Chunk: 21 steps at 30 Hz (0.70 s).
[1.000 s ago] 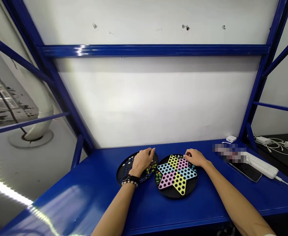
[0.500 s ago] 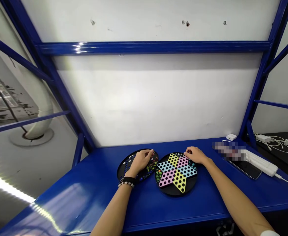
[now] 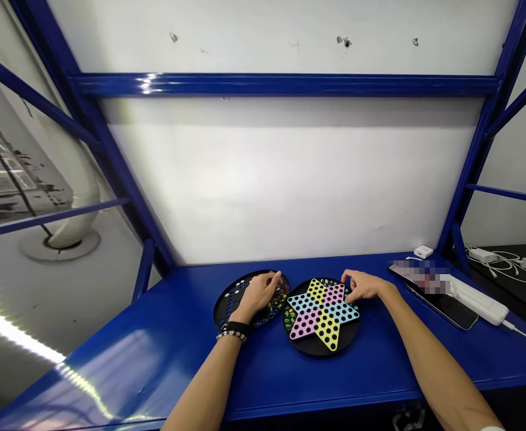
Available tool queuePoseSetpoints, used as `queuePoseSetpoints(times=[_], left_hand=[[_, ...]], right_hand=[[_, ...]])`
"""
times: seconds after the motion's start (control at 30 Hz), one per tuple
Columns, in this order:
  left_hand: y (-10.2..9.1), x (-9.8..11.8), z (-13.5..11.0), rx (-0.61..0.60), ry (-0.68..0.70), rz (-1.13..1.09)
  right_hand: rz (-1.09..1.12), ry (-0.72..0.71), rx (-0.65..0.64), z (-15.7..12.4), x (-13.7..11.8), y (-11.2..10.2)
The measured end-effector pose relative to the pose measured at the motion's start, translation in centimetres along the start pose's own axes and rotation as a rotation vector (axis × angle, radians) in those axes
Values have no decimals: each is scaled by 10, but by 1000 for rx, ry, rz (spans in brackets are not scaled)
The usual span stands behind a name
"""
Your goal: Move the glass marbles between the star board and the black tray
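Observation:
A round black Chinese checkers board lies on the blue table, bearing a star of pink, yellow and light blue points with dark holes. Green marbles sit in its left side pocket. My right hand is at the board's upper right rim, thumb and forefinger apart, by the pocket with teal marbles. To the left is a second round black tray with marbles of several colours. Over this tray my left hand is closed, fingertips together; what they hold, if anything, is too small to make out.
At the right lie a dark phone, a white power strip with a cable, and a small white charger. Part of that area is blurred out. Blue frame posts and a white wall stand behind the table.
My right hand has shifted slightly right, and its thumb and forefinger have spread from a closed pose. My left hand stays over the left tray, nearly unmoved.

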<state>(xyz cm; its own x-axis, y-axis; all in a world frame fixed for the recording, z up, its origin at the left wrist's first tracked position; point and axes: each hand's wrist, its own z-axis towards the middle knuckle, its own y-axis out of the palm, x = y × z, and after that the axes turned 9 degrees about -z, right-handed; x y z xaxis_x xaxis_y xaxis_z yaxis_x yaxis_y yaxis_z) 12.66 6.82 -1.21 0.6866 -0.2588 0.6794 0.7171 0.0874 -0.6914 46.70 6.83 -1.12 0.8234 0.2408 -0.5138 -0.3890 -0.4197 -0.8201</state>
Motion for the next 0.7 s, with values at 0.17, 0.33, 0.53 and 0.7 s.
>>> queuePoseSetpoints(times=[0.17, 0.33, 0.53, 0.7], left_hand=[[-1, 3, -1, -12, 6, -15], [0, 2, -1, -17, 13, -14], [2, -1, 0, -34, 26, -38], [2, 1, -2, -62, 36, -64]], right_hand=[[-101, 22, 32, -3, -9, 1], [-55, -14, 48, -3, -7, 1], [-100, -48, 213, 2, -8, 5], [-157, -52, 194, 3, -9, 5]])
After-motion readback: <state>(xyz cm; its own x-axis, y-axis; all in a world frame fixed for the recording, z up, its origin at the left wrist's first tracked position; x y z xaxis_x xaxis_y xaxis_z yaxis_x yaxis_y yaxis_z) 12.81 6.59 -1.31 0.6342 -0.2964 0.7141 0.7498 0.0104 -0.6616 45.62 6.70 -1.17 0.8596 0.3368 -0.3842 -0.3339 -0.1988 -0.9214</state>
